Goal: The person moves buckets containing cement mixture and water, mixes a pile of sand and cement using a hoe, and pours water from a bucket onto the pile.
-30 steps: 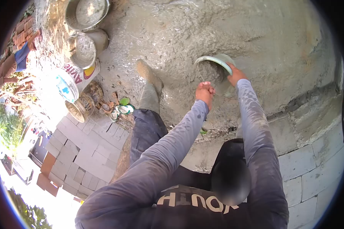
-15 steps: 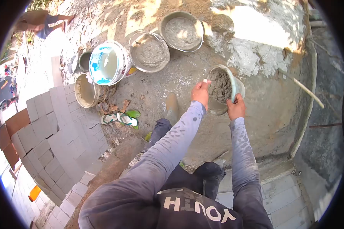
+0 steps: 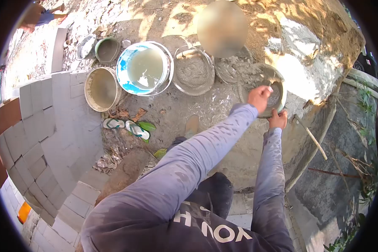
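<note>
A bucket of wet mortar [image 3: 277,93] is tipped on its side, its mouth toward the left. Grey mortar [image 3: 253,73] spills from it over another mortar-filled bucket [image 3: 230,72] at the right end of the row. My left hand [image 3: 259,98] is closed at the tipped bucket's near side, apparently on its rim or handle; the exact grip is hidden. Beneath its lower edge, my right hand [image 3: 278,119] is curled around the bucket's rim. To the left stands a second mortar-filled bucket [image 3: 194,72].
A blue-and-white bucket of cloudy water [image 3: 145,69], a dirty pail [image 3: 101,89] and a small dark bucket [image 3: 107,50] stand left. Flip-flops [image 3: 137,130] lie near stacked grey blocks [image 3: 33,130]. A stick [image 3: 311,136] juts up at right. A blurred patch covers the area behind the buckets.
Both hands have moved the bucket away from me toward the row and tipped it. Mortar now pours out to the left. The view has shifted too.
</note>
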Action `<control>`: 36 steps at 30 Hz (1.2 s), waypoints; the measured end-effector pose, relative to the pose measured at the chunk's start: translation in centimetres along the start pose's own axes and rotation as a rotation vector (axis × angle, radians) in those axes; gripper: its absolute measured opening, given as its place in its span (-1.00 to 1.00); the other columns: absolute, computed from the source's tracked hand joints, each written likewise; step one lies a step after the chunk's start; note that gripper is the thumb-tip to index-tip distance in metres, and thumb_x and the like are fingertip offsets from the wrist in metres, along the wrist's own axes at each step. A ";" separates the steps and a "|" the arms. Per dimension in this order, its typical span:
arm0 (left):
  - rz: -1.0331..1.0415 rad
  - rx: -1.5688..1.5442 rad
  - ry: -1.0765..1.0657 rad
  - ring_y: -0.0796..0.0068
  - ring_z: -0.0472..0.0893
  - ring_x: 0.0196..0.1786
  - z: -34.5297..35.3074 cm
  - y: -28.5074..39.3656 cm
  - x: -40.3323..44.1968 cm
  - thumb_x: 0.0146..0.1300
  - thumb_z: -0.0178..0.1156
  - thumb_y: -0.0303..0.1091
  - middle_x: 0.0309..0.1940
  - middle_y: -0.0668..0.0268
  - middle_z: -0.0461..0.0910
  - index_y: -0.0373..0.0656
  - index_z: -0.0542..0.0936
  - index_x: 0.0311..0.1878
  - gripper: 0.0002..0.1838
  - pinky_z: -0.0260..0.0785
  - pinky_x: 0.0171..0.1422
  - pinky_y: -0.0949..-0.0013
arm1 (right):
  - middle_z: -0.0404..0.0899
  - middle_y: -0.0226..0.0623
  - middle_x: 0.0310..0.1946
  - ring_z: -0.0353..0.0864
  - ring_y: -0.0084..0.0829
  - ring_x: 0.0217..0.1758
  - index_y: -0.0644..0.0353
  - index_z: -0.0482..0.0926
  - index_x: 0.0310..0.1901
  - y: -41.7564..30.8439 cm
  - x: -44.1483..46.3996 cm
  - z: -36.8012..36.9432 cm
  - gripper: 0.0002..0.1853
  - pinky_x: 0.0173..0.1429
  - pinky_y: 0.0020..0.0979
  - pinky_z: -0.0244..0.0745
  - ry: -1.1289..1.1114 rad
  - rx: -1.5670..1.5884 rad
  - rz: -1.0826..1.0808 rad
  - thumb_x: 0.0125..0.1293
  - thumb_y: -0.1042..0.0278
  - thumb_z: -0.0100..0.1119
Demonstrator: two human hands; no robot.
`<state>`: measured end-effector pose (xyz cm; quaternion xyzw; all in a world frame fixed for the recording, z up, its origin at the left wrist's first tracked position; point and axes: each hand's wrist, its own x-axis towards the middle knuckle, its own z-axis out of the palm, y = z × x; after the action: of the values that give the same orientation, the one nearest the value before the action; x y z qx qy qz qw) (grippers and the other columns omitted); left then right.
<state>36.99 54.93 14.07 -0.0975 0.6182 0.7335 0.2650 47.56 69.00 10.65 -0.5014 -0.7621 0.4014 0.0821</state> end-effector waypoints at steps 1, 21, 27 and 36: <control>0.030 0.135 0.027 0.18 0.63 -0.18 3.2 -1.4 -1.2 0.32 0.07 -0.10 -0.27 0.10 0.66 -0.17 0.64 -0.15 -0.67 0.43 0.01 0.23 | 0.57 -0.20 -0.42 0.56 -0.37 -0.38 0.28 0.43 -0.42 0.8 -0.3 -0.3 -0.73 -0.23 -0.27 0.51 -0.012 0.158 0.126 0.18 0.26 0.25; 0.054 1.023 -0.256 0.00 0.50 0.14 -25.7 -0.2 4.7 0.23 0.14 -0.14 0.03 0.04 0.57 -0.09 0.64 -0.02 -0.66 0.28 0.31 0.10 | 0.40 -0.35 -0.64 0.45 -0.37 -0.60 0.19 0.43 -0.26 19.7 -9.7 2.1 -0.43 -0.53 -0.23 0.46 0.000 -0.002 1.055 0.19 -0.26 0.27; 0.148 1.490 0.213 0.14 0.41 0.20 -42.2 2.2 23.8 0.17 0.20 -0.10 0.04 0.24 0.54 -0.02 0.62 -0.02 -0.65 0.23 0.32 0.14 | 0.50 -0.38 -0.45 0.51 -0.41 -0.35 0.09 0.45 -0.25 22.0 -11.4 7.1 -0.47 -0.48 -0.29 0.40 -0.397 -0.208 0.899 0.24 -0.30 0.17; -0.499 1.620 -0.201 0.14 0.43 0.30 -51.9 1.7 29.3 0.34 -0.16 0.27 0.20 0.20 0.52 0.02 0.62 0.09 -0.39 0.19 0.39 0.10 | 0.51 -0.06 0.03 0.52 -0.20 0.05 0.22 0.36 0.10 32.6 -8.4 24.5 -0.39 0.07 -0.21 0.45 -0.680 -0.616 0.427 0.19 -0.03 0.30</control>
<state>1.87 12.87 -9.51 0.0543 0.8860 -0.0095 0.4604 61.51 54.79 -25.93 -0.4877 -0.7093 0.3062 -0.4065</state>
